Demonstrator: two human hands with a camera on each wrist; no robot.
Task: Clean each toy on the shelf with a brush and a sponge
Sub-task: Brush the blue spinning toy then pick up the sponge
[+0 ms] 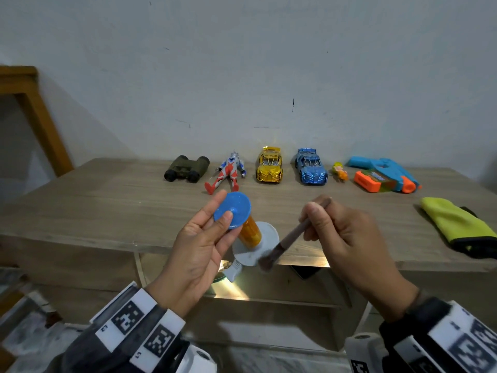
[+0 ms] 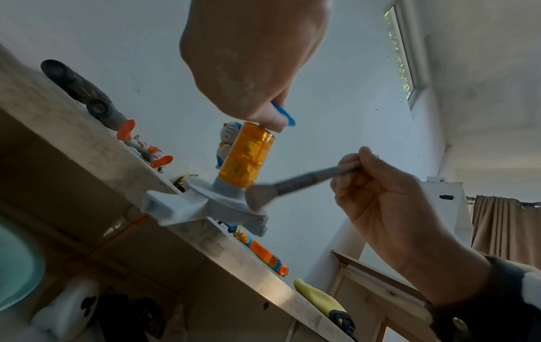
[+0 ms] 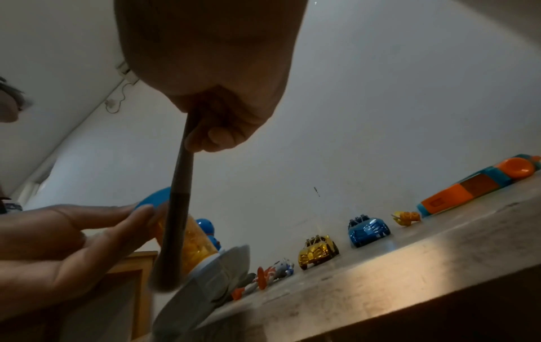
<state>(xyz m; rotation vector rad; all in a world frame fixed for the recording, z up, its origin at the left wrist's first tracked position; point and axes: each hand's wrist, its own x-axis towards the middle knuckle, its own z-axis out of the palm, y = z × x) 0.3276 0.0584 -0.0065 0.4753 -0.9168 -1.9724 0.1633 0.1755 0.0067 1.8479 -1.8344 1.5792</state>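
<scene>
- Left hand (image 1: 200, 246) pinching toy (image 1: 248, 232) by its blue cap, held off the shelf (image 1: 107, 211) front edge.
- Right hand (image 1: 347, 238) gripping brush (image 1: 285, 244), bristles on grey base.
- Harder sweep could twist toy loose; would drop past shelf edge.

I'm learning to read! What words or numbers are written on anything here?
None can be read.
Water gun: a label on its orange part, too blurred to read.
Wrist bands: black-and-white square code patterns with tiny marks beside them, too small to read.
The toy cars, the figure, the binoculars and the brush show no writing.
</scene>
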